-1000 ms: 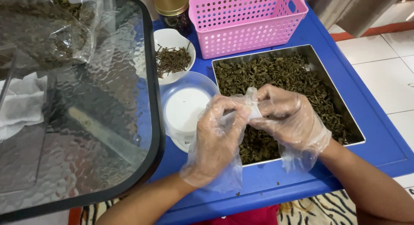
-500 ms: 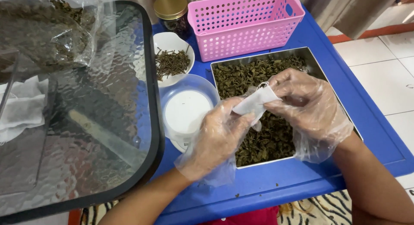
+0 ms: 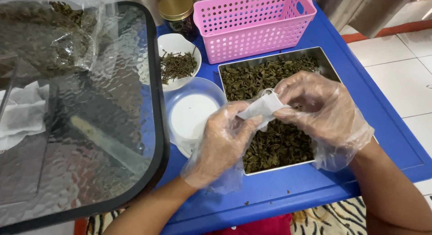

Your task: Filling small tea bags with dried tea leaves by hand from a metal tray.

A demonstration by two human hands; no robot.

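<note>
Both gloved hands met over the steel tray (image 3: 325,60) of dried leaves, and between them was a small white filter pouch (image 3: 262,107). The left hand (image 3: 223,142) had its grip closed on the pouch's lower left end, thumb and fingers pinching it from beneath. The right hand (image 3: 315,106) had its grip closed on the upper right end, fingertips curled in over the edge where a thin loop of string showed. So the pouch's long axis ran on a slant, low on the left and rising to the right, and it hung clear above the leaves, not touching them. Neither hand was nearer than the other; each held one end. I could not tell whether the mouth of the pouch was open or what, if anything, lay inside it.

The tray sat on a blue bench (image 3: 387,127) directly under the pouch. Just left of the left hand stood a clear tub (image 3: 180,88) with something white in it, behind that a white bowl (image 3: 173,41) of dark twigs, then a pink basket (image 3: 252,25) and a gold-lidded jar (image 3: 177,7). A glass-topped surface (image 3: 90,127) lay well to the left.
</note>
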